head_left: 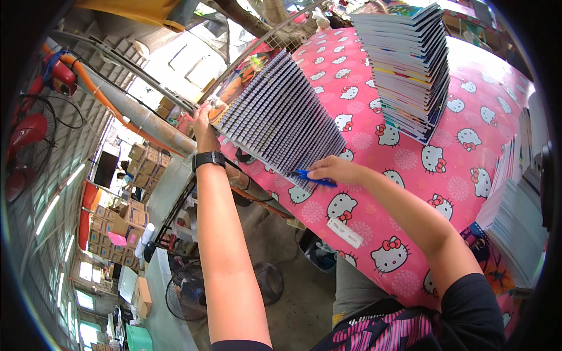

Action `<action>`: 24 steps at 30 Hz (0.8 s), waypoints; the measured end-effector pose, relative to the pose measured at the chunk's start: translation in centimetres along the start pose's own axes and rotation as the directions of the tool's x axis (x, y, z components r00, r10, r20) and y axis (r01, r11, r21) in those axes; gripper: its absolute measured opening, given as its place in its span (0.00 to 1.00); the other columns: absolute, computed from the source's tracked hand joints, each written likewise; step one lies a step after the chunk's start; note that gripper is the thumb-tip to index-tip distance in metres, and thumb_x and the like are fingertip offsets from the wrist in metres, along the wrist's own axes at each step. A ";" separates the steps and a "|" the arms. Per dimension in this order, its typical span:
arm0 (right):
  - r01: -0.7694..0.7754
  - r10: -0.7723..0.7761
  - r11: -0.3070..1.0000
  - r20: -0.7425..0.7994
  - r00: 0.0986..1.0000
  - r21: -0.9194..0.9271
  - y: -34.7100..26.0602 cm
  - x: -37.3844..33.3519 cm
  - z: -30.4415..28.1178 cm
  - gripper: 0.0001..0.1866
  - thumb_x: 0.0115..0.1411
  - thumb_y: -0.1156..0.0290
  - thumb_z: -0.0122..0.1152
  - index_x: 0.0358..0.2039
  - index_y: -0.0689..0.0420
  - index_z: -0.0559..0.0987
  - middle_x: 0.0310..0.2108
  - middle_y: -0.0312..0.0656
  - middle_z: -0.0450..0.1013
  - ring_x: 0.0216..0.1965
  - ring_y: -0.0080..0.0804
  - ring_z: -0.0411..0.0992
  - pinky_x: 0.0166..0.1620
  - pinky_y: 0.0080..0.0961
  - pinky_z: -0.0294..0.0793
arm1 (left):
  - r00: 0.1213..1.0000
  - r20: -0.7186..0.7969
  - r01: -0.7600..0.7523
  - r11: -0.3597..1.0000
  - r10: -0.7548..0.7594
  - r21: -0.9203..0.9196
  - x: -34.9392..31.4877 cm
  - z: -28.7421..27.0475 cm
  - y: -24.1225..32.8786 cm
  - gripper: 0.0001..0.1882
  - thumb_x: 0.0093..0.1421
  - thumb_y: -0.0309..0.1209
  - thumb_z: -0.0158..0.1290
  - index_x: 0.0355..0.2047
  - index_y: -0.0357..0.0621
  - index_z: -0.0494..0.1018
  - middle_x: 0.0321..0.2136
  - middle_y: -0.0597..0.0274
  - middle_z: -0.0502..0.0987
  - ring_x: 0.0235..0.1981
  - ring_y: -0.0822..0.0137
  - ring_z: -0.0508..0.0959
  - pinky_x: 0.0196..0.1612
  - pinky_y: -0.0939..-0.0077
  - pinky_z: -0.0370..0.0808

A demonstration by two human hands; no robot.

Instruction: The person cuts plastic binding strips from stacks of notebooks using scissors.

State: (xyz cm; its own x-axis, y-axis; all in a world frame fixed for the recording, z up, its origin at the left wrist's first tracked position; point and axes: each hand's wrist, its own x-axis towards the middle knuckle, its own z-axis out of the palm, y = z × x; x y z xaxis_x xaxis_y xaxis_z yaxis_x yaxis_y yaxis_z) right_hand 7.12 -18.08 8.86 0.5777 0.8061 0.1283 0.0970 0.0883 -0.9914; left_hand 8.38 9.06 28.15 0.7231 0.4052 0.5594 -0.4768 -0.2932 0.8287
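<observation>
A tall stack of spiral-bound notebooks [281, 108] stands at the table's left edge, its rows of dark coil bindings facing me. My left hand [205, 124] has its fingers against the far left end of the stack, near a colourful cover; what the fingertips do is partly hidden. A wristband circles that wrist. In my right hand [336, 169] are blue-handled pliers [310, 177], the hand closed round them. Their tip is at the coil ends along the stack's lower right side. Whether the jaws touch a coil is too small to tell.
A pink cat-patterned cover [366, 205] lies over the table. Another tall notebook stack [404, 73] stands farther back, with more notebooks [515, 205] at the right. A small white label strip [345, 233] lies near the front edge. Left of the table are a metal pipe [158, 131] and floor fans [187, 289].
</observation>
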 end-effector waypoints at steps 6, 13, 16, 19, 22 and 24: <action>0.207 -0.491 0.607 -0.158 0.857 -0.768 0.3 -1.4 1.9 0.26 0.45 0.61 0.64 0.47 0.53 0.75 0.39 0.38 0.71 0.43 0.36 0.67 0.46 0.36 0.64 | 0.997 0.025 0.070 0.997 -0.069 -0.045 0.0 -0.3 0.2 0.15 0.58 0.31 0.44 0.43 0.34 0.68 0.39 0.55 0.72 0.39 0.67 0.76 0.42 0.76 0.72; 0.220 -0.570 0.480 -0.111 0.814 -0.850 -0.7 -1.7 2.0 0.25 0.44 0.62 0.64 0.46 0.51 0.75 0.38 0.36 0.70 0.44 0.33 0.65 0.48 0.34 0.61 | 0.996 0.056 0.078 0.995 -0.075 -0.055 0.2 -0.7 0.2 0.16 0.59 0.32 0.44 0.45 0.36 0.66 0.39 0.55 0.72 0.38 0.67 0.76 0.41 0.75 0.72; 0.229 -0.543 0.451 -0.061 0.838 -0.863 -1.4 -1.5 1.9 0.25 0.45 0.63 0.64 0.46 0.52 0.76 0.39 0.38 0.71 0.42 0.36 0.67 0.46 0.33 0.64 | 0.997 0.024 0.074 0.996 -0.073 -0.047 0.1 -0.6 0.3 0.16 0.59 0.32 0.44 0.45 0.36 0.66 0.39 0.55 0.72 0.38 0.66 0.76 0.41 0.75 0.72; 0.294 -0.451 0.685 -0.070 0.890 -0.666 -0.5 -0.7 0.3 0.20 0.49 0.64 0.62 0.43 0.55 0.77 0.37 0.41 0.74 0.36 0.36 0.71 0.40 0.31 0.69 | 0.994 0.040 0.107 0.992 -0.104 -0.064 -0.4 0.6 0.9 0.16 0.59 0.31 0.44 0.45 0.36 0.66 0.39 0.55 0.72 0.37 0.66 0.76 0.42 0.75 0.72; -0.016 0.017 0.999 0.017 1.000 -0.051 -0.9 0.2 -0.1 0.16 0.54 0.61 0.58 0.38 0.59 0.78 0.33 0.43 0.76 0.30 0.33 0.74 0.33 0.29 0.73 | 0.996 0.038 0.085 0.995 -0.083 -0.046 -0.1 -0.5 0.9 0.16 0.59 0.31 0.44 0.45 0.36 0.65 0.39 0.55 0.72 0.37 0.65 0.77 0.41 0.76 0.73; -0.296 0.244 0.911 0.202 0.948 0.287 -1.0 0.1 -0.8 0.18 0.57 0.58 0.53 0.34 0.62 0.78 0.31 0.46 0.76 0.29 0.28 0.75 0.32 0.26 0.74 | 0.996 0.015 0.092 0.993 -0.091 -0.071 -0.7 1.0 1.1 0.16 0.59 0.31 0.44 0.45 0.35 0.66 0.38 0.55 0.72 0.37 0.66 0.77 0.41 0.76 0.73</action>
State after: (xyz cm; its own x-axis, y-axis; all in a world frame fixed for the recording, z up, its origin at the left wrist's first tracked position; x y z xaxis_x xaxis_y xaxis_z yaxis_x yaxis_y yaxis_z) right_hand 7.75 -18.57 9.85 0.4080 0.9043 -0.1260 -0.3147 0.0097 -0.9491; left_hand 7.86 7.64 28.64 0.7712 0.4171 0.4810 -0.4423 -0.1925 0.8760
